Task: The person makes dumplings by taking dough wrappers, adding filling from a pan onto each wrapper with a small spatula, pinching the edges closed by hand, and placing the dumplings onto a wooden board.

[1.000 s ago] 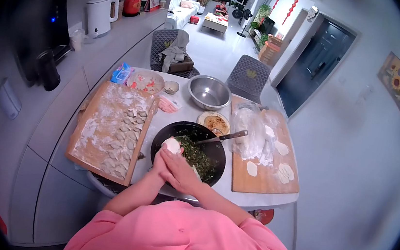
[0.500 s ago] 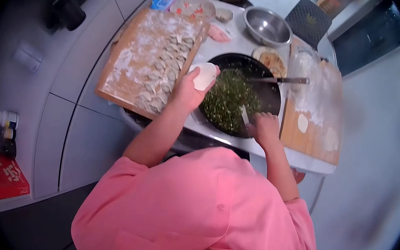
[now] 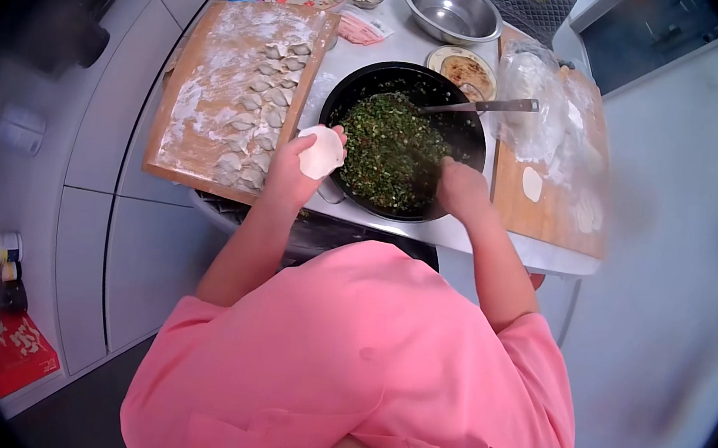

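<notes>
A round dough wrapper [image 3: 321, 153] rests in my left hand [image 3: 289, 176], held by the thumb and fingers beside the left rim of a black basin [image 3: 470, 139]. Chopped green filling [image 3: 389, 144] is heaped inside the basin. My right hand [image 3: 464, 190] is closed at the basin's right side, knuckles up. The pale flat spatula it gripped a moment ago is hidden behind the hand now. Across the basin's far right rim leans a metal utensil with a long handle [image 3: 511, 105], apart from both hands.
Rows of folded dumplings [image 3: 256, 117] lie on a floured wooden board [image 3: 180, 109] at left. On the right board [image 3: 510, 214] are flat wrappers [image 3: 532, 184] and a plastic bag [image 3: 530, 93]. Behind the basin stand a plate with a browned flatbread [image 3: 467, 69] and a steel bowl [image 3: 453, 11].
The view has shifted, so the table sits higher and further left. My right hand has turned knuckles up, and its spatula has gone out of sight. The wrapper stays in my left hand.
</notes>
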`<move>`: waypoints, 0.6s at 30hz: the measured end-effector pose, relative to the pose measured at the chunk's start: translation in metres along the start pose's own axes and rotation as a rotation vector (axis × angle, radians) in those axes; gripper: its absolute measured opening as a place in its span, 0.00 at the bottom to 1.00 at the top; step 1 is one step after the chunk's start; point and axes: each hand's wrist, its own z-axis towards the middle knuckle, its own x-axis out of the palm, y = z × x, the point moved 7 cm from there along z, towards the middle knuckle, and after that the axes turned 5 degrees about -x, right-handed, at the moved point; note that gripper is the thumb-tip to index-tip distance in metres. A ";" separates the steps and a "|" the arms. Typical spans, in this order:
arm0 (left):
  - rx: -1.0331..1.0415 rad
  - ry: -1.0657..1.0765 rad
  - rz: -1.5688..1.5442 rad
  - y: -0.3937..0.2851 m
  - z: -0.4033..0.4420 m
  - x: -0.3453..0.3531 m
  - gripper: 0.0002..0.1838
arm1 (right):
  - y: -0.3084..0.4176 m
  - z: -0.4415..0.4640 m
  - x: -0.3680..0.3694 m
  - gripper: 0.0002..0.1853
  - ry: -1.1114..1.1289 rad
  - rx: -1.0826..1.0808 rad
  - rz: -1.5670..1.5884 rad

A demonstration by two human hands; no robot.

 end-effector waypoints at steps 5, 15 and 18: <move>-0.240 -0.239 -0.313 0.015 -0.008 0.003 0.17 | -0.007 -0.004 -0.002 0.12 0.100 0.025 0.132; -0.113 -0.177 0.124 0.024 -0.007 -0.003 0.18 | 0.001 0.018 0.050 0.13 0.076 0.141 0.593; -0.112 -0.212 0.092 0.027 -0.011 -0.002 0.18 | -0.001 0.019 0.052 0.13 0.097 0.184 0.740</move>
